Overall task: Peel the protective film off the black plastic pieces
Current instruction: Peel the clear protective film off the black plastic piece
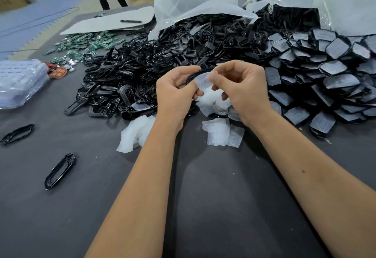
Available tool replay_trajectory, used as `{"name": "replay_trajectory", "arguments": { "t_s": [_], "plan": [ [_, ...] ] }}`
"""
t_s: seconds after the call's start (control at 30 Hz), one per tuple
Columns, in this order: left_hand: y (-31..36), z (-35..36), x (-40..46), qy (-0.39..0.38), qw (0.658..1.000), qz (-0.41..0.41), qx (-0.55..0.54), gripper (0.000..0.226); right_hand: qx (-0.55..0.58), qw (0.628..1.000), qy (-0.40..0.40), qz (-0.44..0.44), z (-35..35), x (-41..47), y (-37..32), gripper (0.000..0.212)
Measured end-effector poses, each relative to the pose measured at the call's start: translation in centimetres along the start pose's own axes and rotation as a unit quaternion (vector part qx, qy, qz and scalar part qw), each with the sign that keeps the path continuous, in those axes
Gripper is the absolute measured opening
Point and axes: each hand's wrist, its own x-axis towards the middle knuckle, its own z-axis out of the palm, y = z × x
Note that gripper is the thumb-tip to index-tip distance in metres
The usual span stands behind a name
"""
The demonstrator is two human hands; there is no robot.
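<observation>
Your left hand (pixel 175 90) grips a black piece (pixel 191 77) above the table (pixel 203 207). Your right hand (pixel 242 89) pinches its film (pixel 202 81), part lifted. Peeled films (pixel 221 133) lie below; covered pieces (pixel 325 74) are heaped at right.

Both my bare forearms reach forward from the bottom of the view and converge at the middle. My left hand (pixel 175 93) is raised with its back toward me, fingers curled inward and thumb pressed forward in a pinch. My right hand (pixel 242 89) sits just beside it at the same height, wrist bent slightly inward, thumb and forefinger pinched together, the other fingers curled under. The fingertips of the two hands nearly meet.
</observation>
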Motion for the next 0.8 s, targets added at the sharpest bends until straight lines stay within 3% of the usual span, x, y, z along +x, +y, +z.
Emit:
{"name": "replay_trajectory", "arguments": {
  "t_s": [0.2,0.43,0.8],
  "plan": [
    [0.0,0.3,-0.14,-0.02,0.999,-0.023,-0.015,0.022,-0.058,0.997,0.051,-0.008,-0.02,0.24,0.25,0.007],
    [0.33,0.54,-0.3,-0.023,0.995,-0.054,-0.084,0.034,-0.126,0.987,0.093,-0.027,-0.03,0.32,0.22,0.012],
    [-0.04,0.61,-0.5,-0.039,0.999,-0.023,-0.013,0.025,-0.151,0.982,0.111,-0.03,0.06,0.29,0.12,0.014]
  ]
}}
